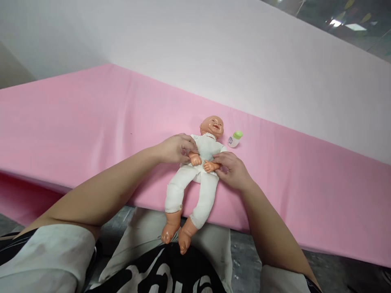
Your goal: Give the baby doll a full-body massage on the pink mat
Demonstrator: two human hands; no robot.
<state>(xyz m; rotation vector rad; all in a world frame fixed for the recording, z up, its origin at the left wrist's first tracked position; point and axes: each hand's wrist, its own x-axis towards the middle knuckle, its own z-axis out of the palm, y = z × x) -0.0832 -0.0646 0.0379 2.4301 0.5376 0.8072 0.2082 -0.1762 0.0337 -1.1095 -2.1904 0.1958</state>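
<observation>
A baby doll (207, 144) with a hard plastic head and a white cloth body lies on its back on the pink tabletop. Its legs hang over the near edge, with the feet above my lap. My left hand (176, 149) is closed around one of the doll's arms, near its wrist. Around the other forearm, the fingers of my right hand (232, 170) are closed too. Both plastic hands of the doll rest over its belly, close together. Just beyond my right hand stands a small bottle (234, 139) with a green cap, beside the doll's shoulder.
Pink cloth covers the table (320, 195), which runs wide to both sides. A white wall or panel (214, 49) rises behind its far edge. My lap (137, 240) is under the near edge, with grey floor (244, 260) around it.
</observation>
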